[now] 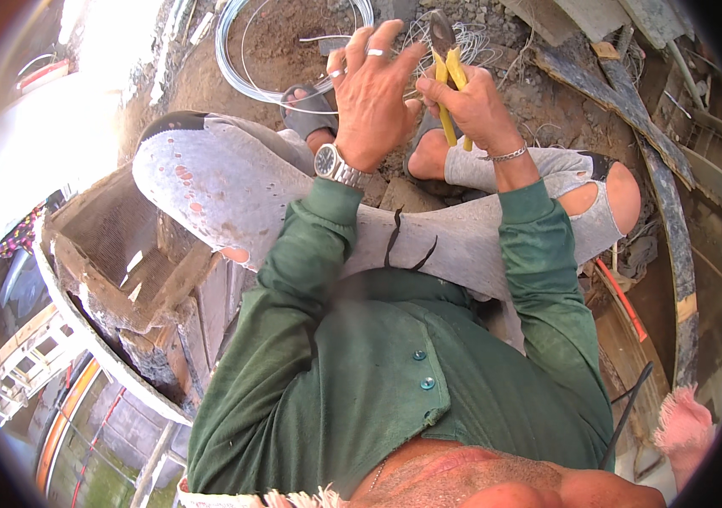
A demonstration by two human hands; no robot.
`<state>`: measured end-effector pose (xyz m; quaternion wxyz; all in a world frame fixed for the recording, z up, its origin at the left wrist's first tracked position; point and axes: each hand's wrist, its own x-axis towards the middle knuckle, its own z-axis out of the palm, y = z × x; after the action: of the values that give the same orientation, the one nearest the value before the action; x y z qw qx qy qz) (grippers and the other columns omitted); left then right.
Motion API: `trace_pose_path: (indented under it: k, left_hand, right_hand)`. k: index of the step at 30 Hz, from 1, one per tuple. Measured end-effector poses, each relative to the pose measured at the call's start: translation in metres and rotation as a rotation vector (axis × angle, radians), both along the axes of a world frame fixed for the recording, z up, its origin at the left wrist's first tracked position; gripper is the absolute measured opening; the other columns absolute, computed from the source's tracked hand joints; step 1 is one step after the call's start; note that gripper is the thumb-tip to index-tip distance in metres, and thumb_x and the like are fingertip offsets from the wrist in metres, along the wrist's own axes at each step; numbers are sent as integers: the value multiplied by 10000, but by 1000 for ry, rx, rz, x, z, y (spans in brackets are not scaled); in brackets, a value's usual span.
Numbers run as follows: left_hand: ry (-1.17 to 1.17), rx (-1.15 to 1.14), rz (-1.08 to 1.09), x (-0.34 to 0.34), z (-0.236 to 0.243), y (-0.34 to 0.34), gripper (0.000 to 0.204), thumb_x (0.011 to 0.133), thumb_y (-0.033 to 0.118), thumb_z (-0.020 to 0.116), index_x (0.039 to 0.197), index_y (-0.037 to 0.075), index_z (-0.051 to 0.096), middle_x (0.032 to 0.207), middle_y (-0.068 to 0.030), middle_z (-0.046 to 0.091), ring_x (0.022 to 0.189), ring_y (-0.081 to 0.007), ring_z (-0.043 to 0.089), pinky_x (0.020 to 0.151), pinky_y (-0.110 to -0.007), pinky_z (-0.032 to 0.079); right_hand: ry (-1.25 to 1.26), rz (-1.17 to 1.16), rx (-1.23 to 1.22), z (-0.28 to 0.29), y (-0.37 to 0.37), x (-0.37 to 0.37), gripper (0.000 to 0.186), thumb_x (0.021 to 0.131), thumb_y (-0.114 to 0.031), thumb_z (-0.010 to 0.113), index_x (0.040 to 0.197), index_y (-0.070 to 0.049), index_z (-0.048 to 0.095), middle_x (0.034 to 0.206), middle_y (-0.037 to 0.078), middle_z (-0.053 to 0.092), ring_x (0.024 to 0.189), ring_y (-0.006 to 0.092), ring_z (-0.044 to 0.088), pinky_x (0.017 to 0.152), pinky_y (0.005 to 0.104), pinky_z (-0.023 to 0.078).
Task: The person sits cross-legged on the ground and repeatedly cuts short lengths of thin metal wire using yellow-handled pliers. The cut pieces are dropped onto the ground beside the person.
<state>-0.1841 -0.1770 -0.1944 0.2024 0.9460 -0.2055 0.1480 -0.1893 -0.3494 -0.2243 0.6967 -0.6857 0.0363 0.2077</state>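
Observation:
My right hand (478,106) is closed round the yellow handles of a pair of pliers (452,80). Their dark metal jaws point away from me, above the dirt. Beside it on the left, my left hand (371,97) has its fingers bent a little and spread apart. No object shows in it, though its palm side is hidden. A coil of thin silvery wire (227,52) lies on the ground just beyond and left of that hand; one strand passes behind the hand. Past the pliers sits a loose tangle of wire (481,44).
My legs in torn grey trousers (428,233) are folded below my hands, sandalled feet behind them. Long dirty planks (623,102) lie at the right, near an orange-red rod (622,300). A rough wooden box (115,245) stands at the left.

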Motion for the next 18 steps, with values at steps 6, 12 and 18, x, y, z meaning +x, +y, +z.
trace_pose_path:
  k: [6,12,18]
  left_hand:
    - [292,161,30,5,-6,4,350,730,177,831,1063,138,729,954,-40,731,896,-288,700,911,-460,479]
    - [380,-134,62,7,2,14,346,809,138,788,1145,96,719,897,-90,741,785,-303,720,727,-421,557]
    - [635,-141,-181,4,60,34,243,885,152,697,1114,74,724,866,-191,726,789,-405,703,720,-473,549]
  right_hand:
    - [19,-70,25,0,7,0,213,923,-187,772,932,15,707,701,30,659,613,84,605,559,254,482]
    - [-32,-277,5,10,-19,13,199,969,-211,713,989,-13,703,772,47,667,688,122,641,613,266,490]
    - [-128,-560,277,-4,-73,37,187,984,-136,680,1076,27,689,858,83,670,739,185,656,710,319,538]
